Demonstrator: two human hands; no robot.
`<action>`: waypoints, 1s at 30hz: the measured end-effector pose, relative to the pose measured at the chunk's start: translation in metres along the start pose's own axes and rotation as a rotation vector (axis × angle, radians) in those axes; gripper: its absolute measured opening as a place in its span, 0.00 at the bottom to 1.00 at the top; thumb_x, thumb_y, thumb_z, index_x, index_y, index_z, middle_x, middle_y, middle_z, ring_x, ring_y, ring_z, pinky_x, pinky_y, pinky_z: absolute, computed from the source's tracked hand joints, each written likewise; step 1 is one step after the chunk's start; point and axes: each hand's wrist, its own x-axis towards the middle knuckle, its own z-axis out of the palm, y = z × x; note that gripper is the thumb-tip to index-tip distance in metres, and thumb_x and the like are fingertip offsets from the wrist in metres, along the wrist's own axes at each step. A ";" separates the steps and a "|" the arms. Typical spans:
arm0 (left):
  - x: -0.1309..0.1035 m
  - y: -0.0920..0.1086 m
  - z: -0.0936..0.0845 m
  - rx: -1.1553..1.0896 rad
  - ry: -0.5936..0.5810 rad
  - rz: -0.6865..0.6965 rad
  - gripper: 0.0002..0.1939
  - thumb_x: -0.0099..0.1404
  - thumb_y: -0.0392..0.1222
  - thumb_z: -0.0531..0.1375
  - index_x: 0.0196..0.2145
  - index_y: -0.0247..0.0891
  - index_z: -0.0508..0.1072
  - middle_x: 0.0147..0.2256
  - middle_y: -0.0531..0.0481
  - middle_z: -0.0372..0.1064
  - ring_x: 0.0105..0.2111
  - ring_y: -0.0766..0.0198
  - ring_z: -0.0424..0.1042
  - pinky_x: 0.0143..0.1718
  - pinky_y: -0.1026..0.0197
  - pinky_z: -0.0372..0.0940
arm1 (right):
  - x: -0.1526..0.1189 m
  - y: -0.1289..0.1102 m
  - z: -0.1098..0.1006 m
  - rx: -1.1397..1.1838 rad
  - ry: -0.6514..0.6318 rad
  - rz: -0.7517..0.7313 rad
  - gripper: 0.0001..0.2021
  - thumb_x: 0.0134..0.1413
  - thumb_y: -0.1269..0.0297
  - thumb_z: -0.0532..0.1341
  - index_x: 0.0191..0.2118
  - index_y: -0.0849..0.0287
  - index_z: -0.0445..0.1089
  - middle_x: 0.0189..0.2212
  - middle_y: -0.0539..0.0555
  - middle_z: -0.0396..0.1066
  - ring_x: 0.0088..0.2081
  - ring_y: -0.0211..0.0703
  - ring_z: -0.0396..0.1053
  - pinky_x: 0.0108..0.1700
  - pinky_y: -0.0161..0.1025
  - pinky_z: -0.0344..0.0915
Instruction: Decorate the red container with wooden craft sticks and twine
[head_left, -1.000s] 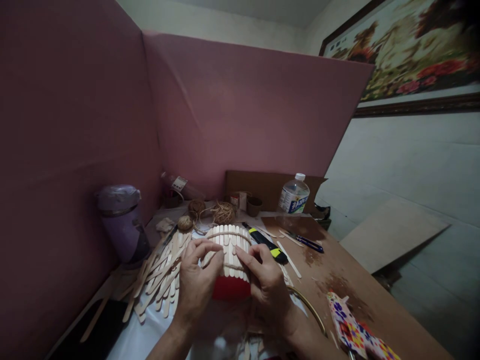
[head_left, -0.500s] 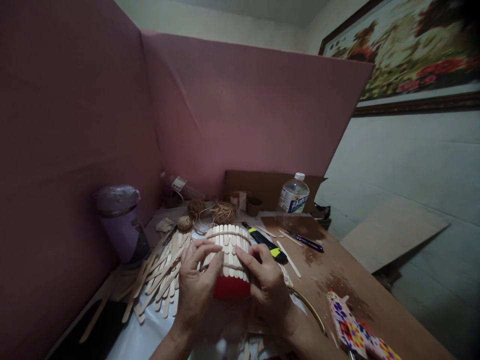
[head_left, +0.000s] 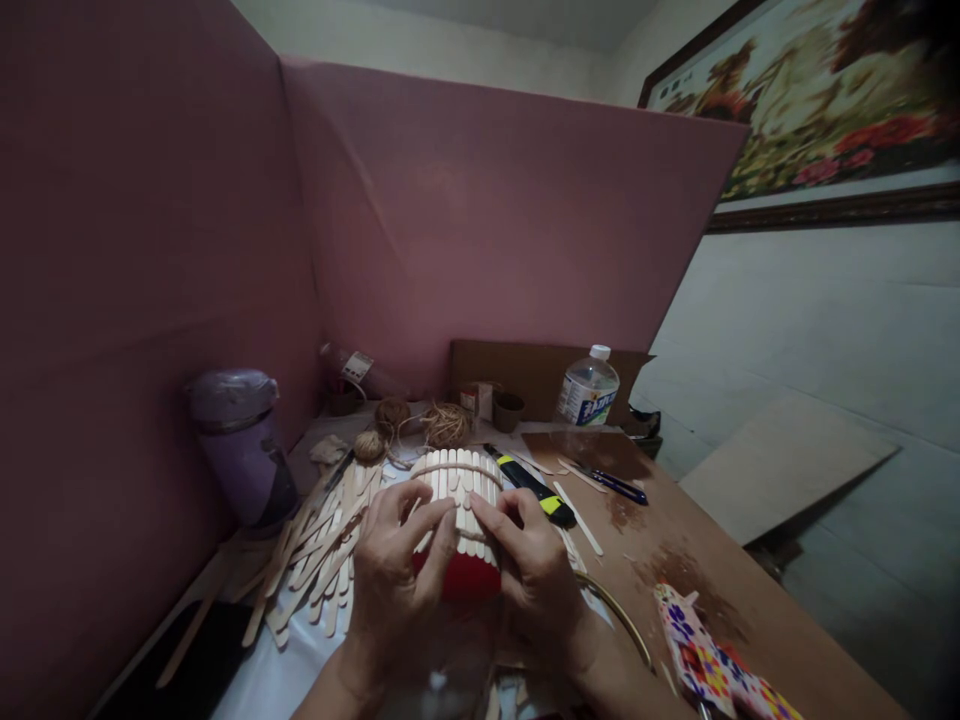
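Between my hands is a round container covered with craft sticks (head_left: 480,476). Twine bands run around it, and its near end shows red (head_left: 472,580). My left hand (head_left: 397,560) grips its left side, thumb and index finger pressed close together on the stick face. From the right, my right hand (head_left: 538,555) holds it with the index fingertip and thumb on the sticks. Small rounded wooden pieces (head_left: 455,484) sit on the face near my fingertips; how they are attached I cannot tell.
Loose craft sticks (head_left: 326,560) lie heaped at left beside a purple tumbler (head_left: 251,450). Behind are twine (head_left: 448,425), a small pot (head_left: 508,411) and a plastic bottle (head_left: 589,390). Cutters (head_left: 536,490), a brass hoop (head_left: 619,615) and a flower-patterned glue gun (head_left: 701,645) lie right.
My left thumb and index finger have shifted slightly right and lower on the stick face, and more of the red end shows. My right hand stays nearly still.
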 end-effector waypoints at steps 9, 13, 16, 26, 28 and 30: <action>0.003 -0.006 -0.003 0.123 -0.045 0.148 0.09 0.62 0.35 0.56 0.40 0.40 0.72 0.39 0.46 0.63 0.39 0.58 0.64 0.39 0.55 0.61 | 0.001 0.000 -0.003 -0.082 -0.041 -0.044 0.27 0.51 0.78 0.54 0.58 0.60 0.60 0.36 0.56 0.56 0.36 0.43 0.62 0.36 0.39 0.67; 0.003 -0.005 -0.004 0.125 -0.041 0.161 0.08 0.62 0.35 0.57 0.40 0.40 0.71 0.38 0.46 0.62 0.38 0.58 0.64 0.37 0.56 0.62 | 0.002 -0.001 -0.004 -0.131 -0.057 -0.054 0.28 0.51 0.78 0.53 0.59 0.60 0.58 0.37 0.57 0.57 0.36 0.43 0.63 0.36 0.40 0.68; 0.003 -0.005 -0.005 0.130 -0.044 0.159 0.08 0.62 0.35 0.56 0.40 0.40 0.71 0.37 0.46 0.62 0.38 0.59 0.64 0.37 0.56 0.62 | 0.001 -0.001 -0.004 -0.165 -0.066 -0.061 0.28 0.51 0.76 0.53 0.60 0.59 0.58 0.37 0.57 0.57 0.36 0.43 0.63 0.36 0.40 0.68; 0.003 -0.005 -0.006 0.172 -0.041 0.194 0.08 0.61 0.33 0.57 0.38 0.39 0.72 0.37 0.45 0.63 0.38 0.58 0.64 0.38 0.56 0.62 | 0.001 -0.003 -0.004 -0.188 -0.047 -0.085 0.26 0.53 0.74 0.53 0.59 0.62 0.59 0.37 0.58 0.57 0.37 0.44 0.63 0.36 0.40 0.68; 0.003 -0.005 -0.006 0.169 -0.035 0.193 0.08 0.61 0.33 0.57 0.38 0.39 0.72 0.36 0.46 0.63 0.37 0.59 0.64 0.38 0.56 0.62 | 0.001 -0.003 -0.004 -0.191 -0.043 -0.081 0.26 0.53 0.74 0.53 0.59 0.62 0.59 0.37 0.58 0.58 0.37 0.45 0.63 0.36 0.40 0.68; 0.004 -0.005 -0.006 0.153 -0.038 0.176 0.09 0.61 0.34 0.57 0.39 0.40 0.72 0.37 0.46 0.63 0.38 0.59 0.64 0.37 0.56 0.62 | 0.001 -0.003 -0.004 -0.198 -0.047 -0.078 0.26 0.53 0.75 0.53 0.59 0.63 0.59 0.37 0.58 0.58 0.37 0.45 0.64 0.36 0.40 0.68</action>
